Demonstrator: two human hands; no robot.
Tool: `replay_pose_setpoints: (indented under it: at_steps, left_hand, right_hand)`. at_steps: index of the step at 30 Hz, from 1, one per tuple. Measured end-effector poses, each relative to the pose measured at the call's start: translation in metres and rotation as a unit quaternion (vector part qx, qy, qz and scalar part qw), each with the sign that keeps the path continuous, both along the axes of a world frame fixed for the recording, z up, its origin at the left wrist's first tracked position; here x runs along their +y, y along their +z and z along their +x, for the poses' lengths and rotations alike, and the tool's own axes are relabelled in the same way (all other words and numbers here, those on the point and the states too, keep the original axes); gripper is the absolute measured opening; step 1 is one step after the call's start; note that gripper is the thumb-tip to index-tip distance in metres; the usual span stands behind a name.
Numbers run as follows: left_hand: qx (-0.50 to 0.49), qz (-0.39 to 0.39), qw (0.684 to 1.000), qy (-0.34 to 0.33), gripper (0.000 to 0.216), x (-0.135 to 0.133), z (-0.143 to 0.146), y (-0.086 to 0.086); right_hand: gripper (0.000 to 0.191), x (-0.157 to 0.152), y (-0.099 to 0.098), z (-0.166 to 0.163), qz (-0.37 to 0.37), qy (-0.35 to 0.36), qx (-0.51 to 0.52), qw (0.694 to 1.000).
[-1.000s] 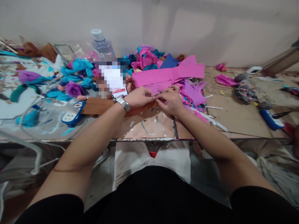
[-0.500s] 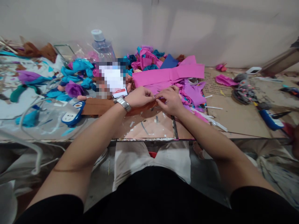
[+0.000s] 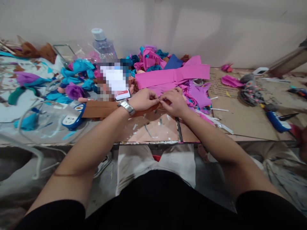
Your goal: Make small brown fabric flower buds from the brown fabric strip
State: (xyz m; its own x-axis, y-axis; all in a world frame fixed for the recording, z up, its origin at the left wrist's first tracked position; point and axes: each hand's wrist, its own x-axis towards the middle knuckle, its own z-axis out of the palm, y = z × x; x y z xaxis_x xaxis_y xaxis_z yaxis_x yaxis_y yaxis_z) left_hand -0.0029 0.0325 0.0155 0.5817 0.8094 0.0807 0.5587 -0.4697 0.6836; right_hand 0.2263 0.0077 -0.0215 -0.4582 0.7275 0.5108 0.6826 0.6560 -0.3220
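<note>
My left hand (image 3: 145, 99), with a metal watch at the wrist, pinches at the right end of a long brown crepe paper strip (image 3: 100, 109). Fingertip to fingertip with it, my right hand (image 3: 174, 101) is closed on the same end, where a bit of brown shows under its fingers. The exact pinch point is small and partly covered by the fingers. From there the strip runs left beneath my left wrist and lies on the table. Just behind both hands is a wide pink paper strip (image 3: 172, 76), on top of a heap of coloured paper.
Left of my hands are a phone (image 3: 122, 95), a clear bottle (image 3: 105, 46), a blue-and-white power strip (image 3: 73, 118) and purple and blue paper flowers (image 3: 74, 91). To the right lie white sticks (image 3: 224, 128), cardboard (image 3: 236, 119), a pincushion-like grey bundle (image 3: 250, 94) and another blue-and-white power strip (image 3: 278, 123).
Both hands keep nearly the same place and pinch, with only slight finger movement. The view has shifted a little.
</note>
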Motion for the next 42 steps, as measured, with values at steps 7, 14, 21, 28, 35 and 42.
replay_pose_setpoints:
  at_steps: [7, 14, 21, 28, 35, 42]
  left_hand:
    - [-0.002, 0.061, 0.998, -0.001, 0.028, -0.004, 0.003, 0.003]
    - [-0.006, 0.112, 0.994, 0.015, 0.027, -0.010, 0.007, 0.005]
    - [0.003, 0.148, 0.989, 0.028, 0.029, -0.012, 0.010, 0.002]
    - [-0.001, 0.151, 0.989, 0.002, 0.028, -0.015, 0.010, 0.005]
    - [0.002, 0.143, 0.990, 0.000, 0.028, -0.012, 0.008, 0.004]
    - [0.000, 0.155, 0.988, -0.011, 0.027, -0.011, 0.007, 0.002]
  right_hand:
    - [0.015, 0.002, -0.002, 0.000, -0.004, -0.009, -0.011, 1.000]
    - [0.023, 0.003, -0.002, 0.000, 0.001, -0.022, -0.014, 1.000]
    - [0.030, 0.001, 0.001, 0.000, -0.011, -0.024, -0.013, 1.000]
    - [0.023, -0.002, 0.002, -0.001, -0.002, -0.027, -0.003, 1.000]
    - [0.021, -0.001, 0.002, 0.001, 0.006, -0.034, -0.001, 0.999]
    - [0.017, -0.005, 0.008, 0.003, 0.006, -0.023, 0.003, 1.000]
